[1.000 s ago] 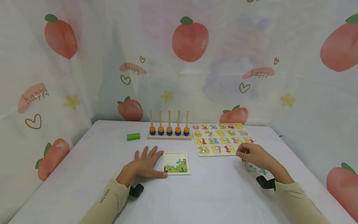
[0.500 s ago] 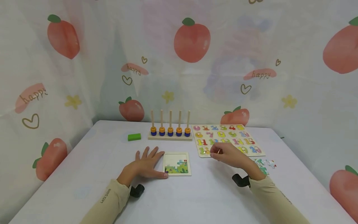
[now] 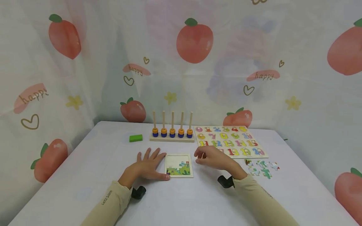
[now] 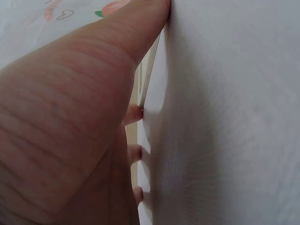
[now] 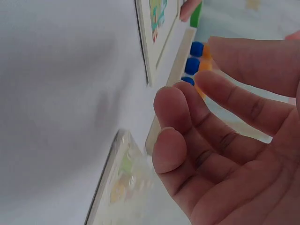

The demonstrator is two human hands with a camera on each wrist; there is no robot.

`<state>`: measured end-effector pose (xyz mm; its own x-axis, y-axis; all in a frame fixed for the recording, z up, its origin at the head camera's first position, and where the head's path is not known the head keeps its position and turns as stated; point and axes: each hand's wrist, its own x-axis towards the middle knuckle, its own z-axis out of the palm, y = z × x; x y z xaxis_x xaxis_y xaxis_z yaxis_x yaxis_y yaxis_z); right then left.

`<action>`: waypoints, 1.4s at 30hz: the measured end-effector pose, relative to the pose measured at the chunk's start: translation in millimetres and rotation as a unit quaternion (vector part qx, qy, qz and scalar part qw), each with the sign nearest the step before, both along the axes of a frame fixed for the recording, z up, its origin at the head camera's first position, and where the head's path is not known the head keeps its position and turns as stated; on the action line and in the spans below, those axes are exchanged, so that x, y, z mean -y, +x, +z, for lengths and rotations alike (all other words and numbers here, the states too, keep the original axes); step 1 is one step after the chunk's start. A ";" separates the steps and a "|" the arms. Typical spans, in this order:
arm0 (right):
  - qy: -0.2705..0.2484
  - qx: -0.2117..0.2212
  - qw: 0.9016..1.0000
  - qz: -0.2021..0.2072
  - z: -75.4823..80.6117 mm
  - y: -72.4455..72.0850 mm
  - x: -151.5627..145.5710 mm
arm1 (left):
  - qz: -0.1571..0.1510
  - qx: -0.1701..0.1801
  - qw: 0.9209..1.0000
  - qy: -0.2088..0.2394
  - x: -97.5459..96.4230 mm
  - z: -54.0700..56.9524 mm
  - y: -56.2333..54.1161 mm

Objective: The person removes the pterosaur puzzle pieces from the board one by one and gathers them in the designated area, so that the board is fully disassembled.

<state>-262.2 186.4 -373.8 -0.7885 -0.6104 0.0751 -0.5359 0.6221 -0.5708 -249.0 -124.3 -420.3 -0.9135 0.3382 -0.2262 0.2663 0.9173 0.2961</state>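
Observation:
A small square jigsaw tray [image 3: 178,175] with a pale frame lies on the table, its lower part filled with green, leafy pieces. My left hand [image 3: 148,166] rests at its left side with fingers spread, thumb at the lower left corner and index finger at the upper left. Just off the tray's right edge is my right hand [image 3: 213,158], its fingers loosely bent. The right wrist view shows a gap between thumb [image 5: 253,63] and index finger, with no piece visible there. Several loose jigsaw pieces [image 3: 266,173] lie on the table at the right, beyond the right wrist.
Behind the tray stands a wooden peg rack [image 3: 172,139] with orange and blue beads. A number puzzle board [image 3: 238,145] lies at the back right, partly behind my right hand. A green block [image 3: 135,138] sits at the back left. A patterned curtain [image 3: 195,84] surrounds the table.
My right hand has moved left from the loose pieces, across the front of the number board, to the tray's right side. The left hand stays at the tray.

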 end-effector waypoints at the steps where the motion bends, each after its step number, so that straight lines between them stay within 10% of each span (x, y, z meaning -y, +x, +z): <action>1: 0.000 0.000 1.000 0.006 -0.5 -0.4 3.2 | 0.000 0.003 1.000 -0.001 0.0 -0.1 -0.2; 42: 0.044 0.053 0.998 0.011 -24.0 -9.7 56.0 | -0.004 0.008 1.000 0.004 0.3 5.7 1.6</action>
<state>-271.9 130.3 -397.8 -0.7751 -0.6288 -0.0621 -0.4900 0.6602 -0.5693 -247.4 -124.6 -414.5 -0.9071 0.3471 -0.2382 0.2684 0.9127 0.3081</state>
